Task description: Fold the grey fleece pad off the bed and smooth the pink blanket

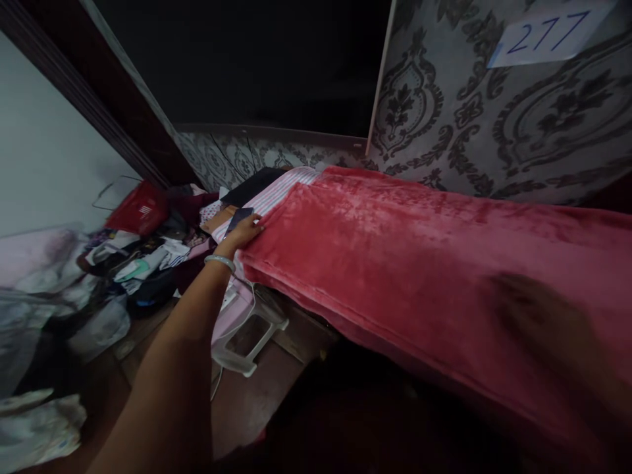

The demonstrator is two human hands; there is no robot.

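A red plush blanket [375, 257] lies spread long and flat over a raised surface, its left end folded to a straight edge. My left hand [245, 232], with a pale bangle on the wrist, is at that left edge, its fingers closed on the fabric. Beside these fingers lies a dark phone-like slab [239, 219]. A pink-and-white striped cloth [281, 191] shows from under the blanket's left end. My right hand [536, 316] is over the blanket's right part, smeared by motion, so its fingers cannot be made out.
A white plastic stool [247, 359] stands below the left end, with a white cable [253, 306] hanging near it. Heaped clothes [153, 270] and a red bag [141, 209] fill the left side. Behind are a large dark screen [257, 62] and patterned wallpaper with a paper [548, 36] marked 277.
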